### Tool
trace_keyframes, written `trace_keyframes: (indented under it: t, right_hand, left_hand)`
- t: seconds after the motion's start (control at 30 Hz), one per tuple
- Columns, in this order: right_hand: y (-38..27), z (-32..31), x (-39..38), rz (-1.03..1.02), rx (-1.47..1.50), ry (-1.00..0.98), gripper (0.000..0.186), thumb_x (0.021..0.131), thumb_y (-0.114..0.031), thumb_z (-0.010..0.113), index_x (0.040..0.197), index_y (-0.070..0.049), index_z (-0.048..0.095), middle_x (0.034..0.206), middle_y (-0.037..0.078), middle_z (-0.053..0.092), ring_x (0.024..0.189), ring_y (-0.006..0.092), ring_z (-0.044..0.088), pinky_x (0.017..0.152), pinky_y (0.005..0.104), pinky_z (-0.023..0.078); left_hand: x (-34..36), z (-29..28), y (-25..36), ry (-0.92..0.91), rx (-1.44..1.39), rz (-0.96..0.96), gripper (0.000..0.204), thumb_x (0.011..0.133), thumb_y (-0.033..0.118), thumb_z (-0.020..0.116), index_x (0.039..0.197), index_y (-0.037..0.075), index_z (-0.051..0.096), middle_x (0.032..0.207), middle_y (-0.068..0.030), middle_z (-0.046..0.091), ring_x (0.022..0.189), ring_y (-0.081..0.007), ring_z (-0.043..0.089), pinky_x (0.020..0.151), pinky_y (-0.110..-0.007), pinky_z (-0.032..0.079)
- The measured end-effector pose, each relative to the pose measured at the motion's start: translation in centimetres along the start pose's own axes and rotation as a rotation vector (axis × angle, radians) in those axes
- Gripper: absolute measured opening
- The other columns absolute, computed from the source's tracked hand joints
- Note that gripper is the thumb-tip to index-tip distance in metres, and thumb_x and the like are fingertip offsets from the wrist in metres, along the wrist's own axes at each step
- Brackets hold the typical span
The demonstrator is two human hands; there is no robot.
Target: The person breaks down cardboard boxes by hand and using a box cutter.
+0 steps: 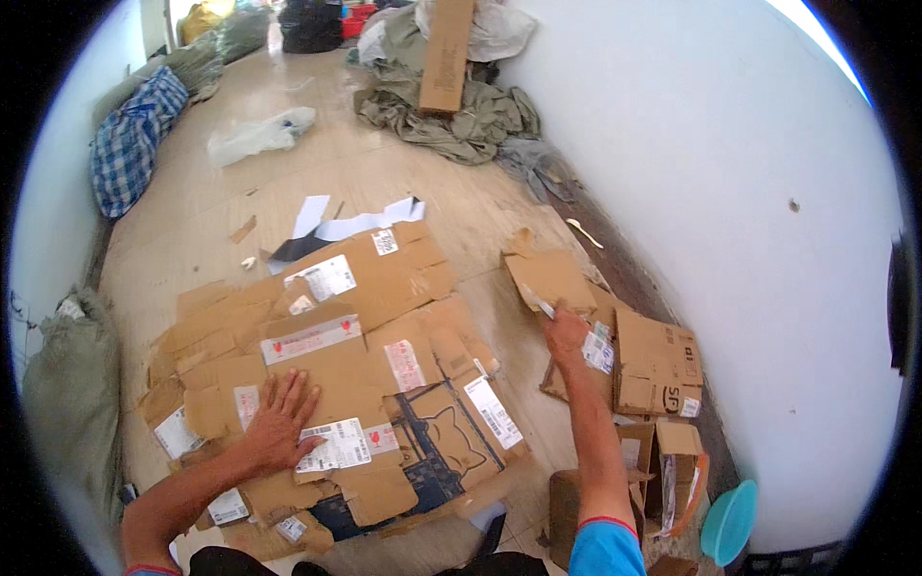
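Observation:
Flattened cardboard sheets (pixel 317 394) lie stacked on the floor in front of me, with torn edges, white labels and strips of tape. My left hand (pixel 279 422) rests flat on the top sheet, fingers spread, holding nothing. To the right, my right hand (pixel 567 334) is closed around a thin, pale tool that looks like a knife (pixel 544 306). Its tip points at a loose piece of cardboard (pixel 552 276); whether it touches is unclear. Under my right forearm and beside it lie more cardboard boxes, including a folded brown one (pixel 658 365).
An opened carton (pixel 678 470) and a turquoise basin (pixel 730 522) stand near the right wall. Farther off are a grey-green cloth heap (pixel 461 125) with a long box (pixel 446 58), a plastic bag (pixel 259 136) and a checked bundle (pixel 139 139). A stuffed sack (pixel 72 394) leans at left.

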State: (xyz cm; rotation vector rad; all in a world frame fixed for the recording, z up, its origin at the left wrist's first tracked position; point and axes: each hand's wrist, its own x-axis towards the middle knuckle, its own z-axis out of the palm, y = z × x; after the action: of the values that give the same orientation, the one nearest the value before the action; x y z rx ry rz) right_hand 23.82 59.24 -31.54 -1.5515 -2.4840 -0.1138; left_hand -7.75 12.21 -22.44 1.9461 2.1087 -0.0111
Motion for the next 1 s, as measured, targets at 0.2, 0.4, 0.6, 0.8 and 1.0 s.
trace_keyframes:
  t: [0.2, 0.4, 0.6, 0.8, 1.0]
  right_hand:
    - [3.9, -4.8, -0.3, 0.067, 0.157, 0.352, 0.032, 0.086, -0.034, 0.065, 0.091, -0.003, 0.066, 0.067, 0.019, 0.065, 0.064, 0.0367, 0.067, 0.061, 0.0476, 0.050]
    - [3.0, -16.2, -5.2, 0.097, 0.750, 0.322, 0.024, 0.090, -0.021, 0.062, 0.079, 0.000, 0.064, 0.057, 0.010, 0.059, 0.051, 0.0137, 0.056, 0.050, 0.0326, 0.045]
    - [-2.2, -25.3, -14.6, 0.139, 0.975, 0.190, 0.022, 0.090, -0.018, 0.061, 0.081, 0.001, 0.066, 0.056, 0.009, 0.062, 0.048, 0.0153, 0.057, 0.049, 0.0326, 0.046]
    - [-8.9, -28.2, -20.4, -0.089, 0.806, 0.342, 0.014, 0.087, -0.013, 0.065, 0.083, 0.000, 0.068, 0.053, 0.012, 0.060, 0.050, 0.0195, 0.064, 0.051, 0.0333, 0.050]
    - [-14.9, -30.7, -22.7, -0.155, 1.055, 0.255, 0.019, 0.088, -0.010, 0.065, 0.075, 0.003, 0.062, 0.050, 0.008, 0.056, 0.046, 0.0105, 0.056, 0.045, 0.0305, 0.045]
  left_hand:
    - [0.2, 1.1, -0.3, 0.094, 0.077, 0.042, 0.080, 0.095, 0.056, 0.046, 0.150, 0.000, 0.029, 0.157, -0.0286, 0.018, 0.148, -0.0435, 0.011, 0.118, -0.061, 0.007]
    - [0.1, 0.7, -0.2, 0.095, 0.102, 0.012, 0.081, 0.092, 0.053, 0.053, 0.150, 0.001, 0.030, 0.156, -0.0277, 0.021, 0.147, -0.0431, 0.015, 0.119, -0.056, 0.012]
    - [-1.0, -3.4, 0.9, 0.286, 0.017, 0.027, 0.068, 0.084, 0.039, 0.070, 0.136, -0.001, 0.049, 0.144, -0.0272, 0.040, 0.139, -0.0420, 0.034, 0.113, -0.054, 0.028]
    - [-0.5, -16.0, 14.9, 0.798, -0.239, 0.505, 0.051, 0.078, 0.027, 0.078, 0.118, 0.001, 0.061, 0.118, -0.0198, 0.061, 0.114, -0.0356, 0.057, 0.100, -0.048, 0.043]
    - [-3.9, -20.5, 19.5, 0.612, 0.409, 0.491, 0.044, 0.080, 0.032, 0.074, 0.107, -0.001, 0.063, 0.094, -0.0185, 0.064, 0.101, -0.0351, 0.061, 0.107, -0.054, 0.035]
